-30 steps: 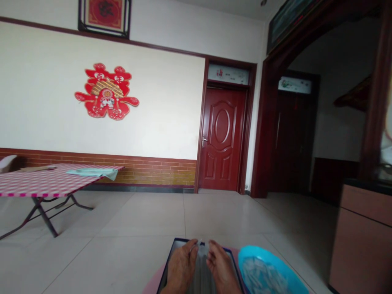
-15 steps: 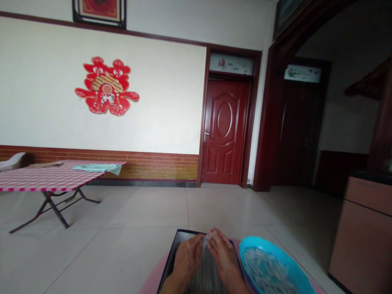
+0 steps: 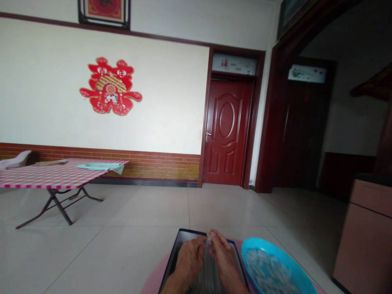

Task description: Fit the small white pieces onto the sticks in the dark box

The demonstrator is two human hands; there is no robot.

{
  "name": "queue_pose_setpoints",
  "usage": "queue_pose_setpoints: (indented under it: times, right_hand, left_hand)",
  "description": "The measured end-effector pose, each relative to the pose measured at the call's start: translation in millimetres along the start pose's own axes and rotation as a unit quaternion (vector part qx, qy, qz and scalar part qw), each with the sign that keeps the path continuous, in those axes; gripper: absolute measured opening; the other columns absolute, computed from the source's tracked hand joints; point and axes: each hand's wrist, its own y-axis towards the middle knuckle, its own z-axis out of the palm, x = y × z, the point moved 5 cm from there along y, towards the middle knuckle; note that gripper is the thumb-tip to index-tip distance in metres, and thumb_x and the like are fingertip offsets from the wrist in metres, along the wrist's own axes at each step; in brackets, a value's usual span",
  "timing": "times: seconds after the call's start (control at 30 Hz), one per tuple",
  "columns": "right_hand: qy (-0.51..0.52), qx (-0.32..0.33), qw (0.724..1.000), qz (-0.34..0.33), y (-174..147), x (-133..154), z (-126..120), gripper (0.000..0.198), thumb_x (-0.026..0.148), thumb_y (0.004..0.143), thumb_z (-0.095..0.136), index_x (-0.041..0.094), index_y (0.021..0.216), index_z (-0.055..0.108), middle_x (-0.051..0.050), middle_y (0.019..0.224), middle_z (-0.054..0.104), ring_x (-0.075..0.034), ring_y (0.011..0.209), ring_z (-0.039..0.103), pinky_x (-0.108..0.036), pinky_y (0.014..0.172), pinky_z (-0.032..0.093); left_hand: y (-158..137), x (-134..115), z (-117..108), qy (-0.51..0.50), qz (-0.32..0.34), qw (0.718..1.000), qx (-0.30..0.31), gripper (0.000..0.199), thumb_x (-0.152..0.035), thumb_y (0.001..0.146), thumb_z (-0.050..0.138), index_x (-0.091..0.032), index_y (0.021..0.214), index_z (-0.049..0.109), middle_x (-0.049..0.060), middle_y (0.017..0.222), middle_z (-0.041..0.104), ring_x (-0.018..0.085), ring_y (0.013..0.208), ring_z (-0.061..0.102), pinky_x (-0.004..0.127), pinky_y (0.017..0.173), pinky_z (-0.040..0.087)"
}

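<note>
Over a dark-rimmed shallow box (image 3: 183,234), my left hand (image 3: 190,258) and my right hand (image 3: 223,256) meet near its far edge. Fingers of both hands pinch a small, pale, translucent piece (image 3: 208,240) between them; its kind is too small and blurred to make out. Below the hands, long greyish translucent strands or strips (image 3: 208,273) run toward me inside the box. Right of the box is a bright blue basin (image 3: 260,243) with many small whitish, slender pieces (image 3: 269,269) in it.
Box and basin rest on a pink round surface (image 3: 153,279). A folding table with a red checked cover (image 3: 58,173) stands at the left, a light green cloth (image 3: 104,166) on it. On the right is a pinkish cabinet (image 3: 363,237). A red door (image 3: 226,130) is in the far wall.
The pale piece between my fingertips shows less now, and my fingers have drawn closer around it. The whole view has shifted slightly.
</note>
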Motion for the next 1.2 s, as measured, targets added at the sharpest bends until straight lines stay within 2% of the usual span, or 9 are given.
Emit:
queue_pose_setpoints:
  times: [0.27, 0.47, 0.6, 0.97, 1.2]
  right_hand:
    - [0.020, 0.011, 0.999, 0.037, -3.4, 0.3, 5.9, 0.059, 0.055, 0.052, 0.076, 0.020, 0.099, 0.070, -0.008, 0.105, 0.072, -0.028, 0.104, 0.063, -0.031, 0.074, 0.051]
    - [0.049, 0.059, 0.997, 0.031, -4.2, -1.1, 10.7, 0.061, 0.056, 0.055, 0.076, 0.019, 0.103, 0.068, -0.009, 0.098, 0.075, -0.029, 0.105, 0.064, -0.037, 0.086, 0.049]
    - [0.053, 0.060, 0.996, 0.030, -4.0, -1.9, 11.3, 0.064, 0.055, 0.052, 0.079, 0.018, 0.102, 0.067, -0.011, 0.097, 0.075, -0.030, 0.103, 0.065, -0.039, 0.085, 0.050]
    - [0.050, 0.053, 0.997, 0.036, -7.3, -1.1, 11.7, 0.063, 0.057, 0.044, 0.082, 0.019, 0.093, 0.072, -0.011, 0.100, 0.074, -0.031, 0.101, 0.065, -0.038, 0.079, 0.053]
    - [0.054, 0.049, 0.996, 0.044, -12.2, -0.3, 17.1, 0.062, 0.059, 0.043, 0.082, 0.019, 0.089, 0.071, -0.010, 0.094, 0.075, -0.030, 0.096, 0.066, -0.036, 0.072, 0.054]
  left_hand:
    - [6.3, 1.9, 3.4, -0.106, -0.005, 0.994, -0.003, 0.035, -0.024, 0.088, 0.039, -0.015, 0.088, 0.073, 0.006, 0.081, 0.074, 0.018, 0.072, 0.066, 0.024, 0.069, 0.045]
    - [8.7, 7.4, 6.9, -0.099, -0.027, 0.995, -0.006, 0.034, -0.025, 0.087, 0.041, -0.014, 0.079, 0.073, 0.002, 0.068, 0.069, 0.015, 0.063, 0.058, 0.023, 0.061, 0.040]
    - [8.8, 10.6, 11.2, -0.116, -0.029, 0.993, 0.001, 0.036, -0.024, 0.088, 0.041, -0.014, 0.076, 0.073, 0.000, 0.064, 0.066, 0.013, 0.059, 0.055, 0.022, 0.058, 0.037]
    - [7.9, 11.3, 12.0, -0.068, -0.060, 0.996, 0.019, 0.036, -0.019, 0.089, 0.040, -0.014, 0.075, 0.072, 0.001, 0.068, 0.069, 0.013, 0.061, 0.059, 0.021, 0.061, 0.040]
    - [0.1, 2.1, 6.9, 0.068, -0.083, 0.994, 0.022, 0.038, -0.022, 0.092, 0.035, -0.019, 0.097, 0.072, 0.009, 0.093, 0.074, 0.020, 0.087, 0.067, 0.026, 0.078, 0.046]
